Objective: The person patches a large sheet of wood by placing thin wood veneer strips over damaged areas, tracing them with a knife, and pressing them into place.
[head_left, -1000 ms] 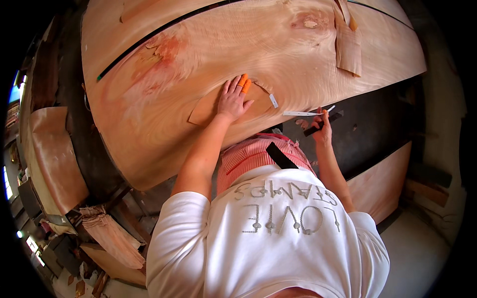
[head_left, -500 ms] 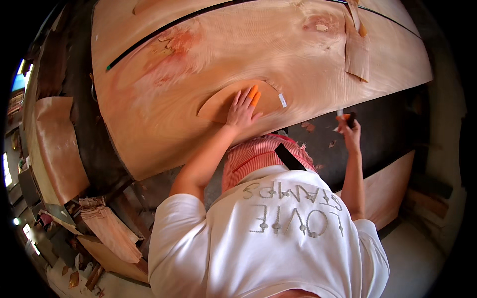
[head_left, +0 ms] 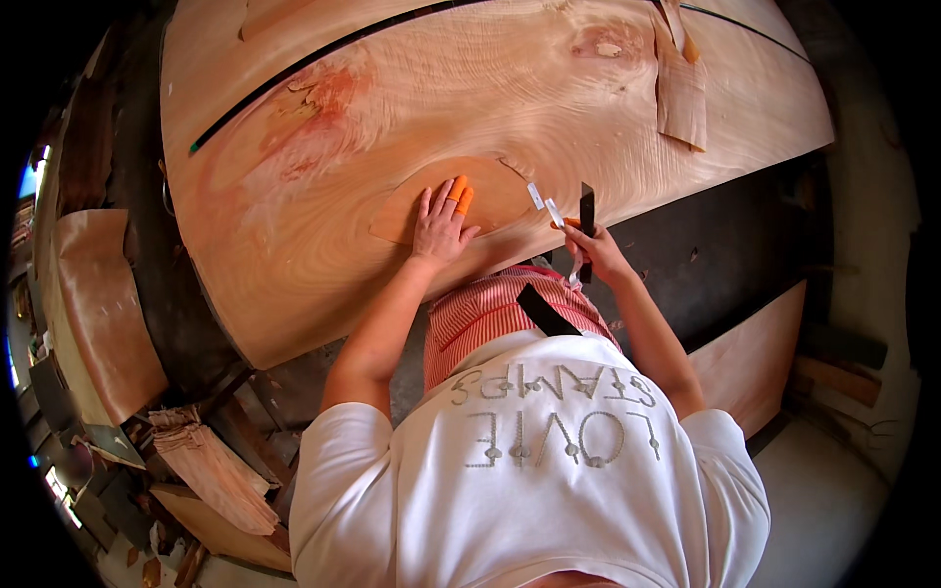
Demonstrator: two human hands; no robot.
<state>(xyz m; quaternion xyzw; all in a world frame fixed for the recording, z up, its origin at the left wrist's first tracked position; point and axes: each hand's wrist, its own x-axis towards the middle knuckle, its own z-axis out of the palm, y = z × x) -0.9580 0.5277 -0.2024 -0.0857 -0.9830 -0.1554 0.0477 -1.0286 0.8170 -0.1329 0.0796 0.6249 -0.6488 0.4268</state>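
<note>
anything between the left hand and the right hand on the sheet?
Head view: bare wood sheet edge and a small white strip lie between left hand and right hand.

Wide sheet of pale wood veneer (head_left: 412, 108) across a dark bench (head_left: 745, 255). On it, an oval patch (head_left: 412, 206). Torn strip (head_left: 681, 93) at far right.

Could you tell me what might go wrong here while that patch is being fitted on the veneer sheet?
The left hand presses the oval veneer patch flat; if it slips, the patch could shift. The right hand holds a dark blade close by, so a slip might nick the fingers or score the large veneer sheet.
</note>
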